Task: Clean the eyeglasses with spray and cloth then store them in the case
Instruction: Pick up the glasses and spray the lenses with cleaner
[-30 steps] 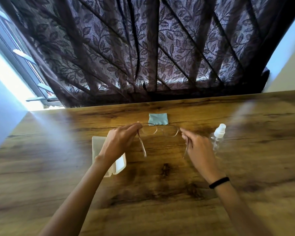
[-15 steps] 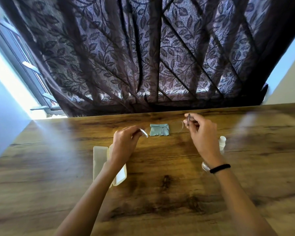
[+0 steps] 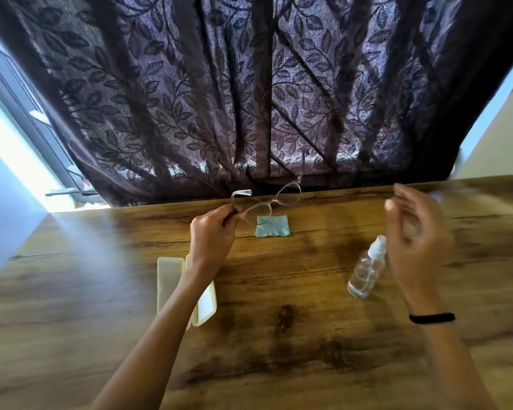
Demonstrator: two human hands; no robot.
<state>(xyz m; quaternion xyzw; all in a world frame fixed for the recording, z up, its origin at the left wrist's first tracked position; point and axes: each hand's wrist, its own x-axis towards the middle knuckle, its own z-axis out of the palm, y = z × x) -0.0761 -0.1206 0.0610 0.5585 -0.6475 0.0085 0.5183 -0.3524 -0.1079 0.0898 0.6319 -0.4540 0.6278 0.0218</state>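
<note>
Right hand [image 3: 416,232] released eyeglasses [image 3: 267,202] – left hand [image 3: 212,232] holds

Daylight enters from the window [image 3: 18,137] at far left, blown out to white, and glows through the dark curtain [image 3: 249,84]. A pale streak of glare crosses the bench [image 3: 279,350]. The right hand [image 3: 418,232] is motion-blurred. Wide-angle distortion bends the edges.

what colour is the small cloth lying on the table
Pale blue-grey; the small square cloth with zigzag edges shows best in the head view.
</note>
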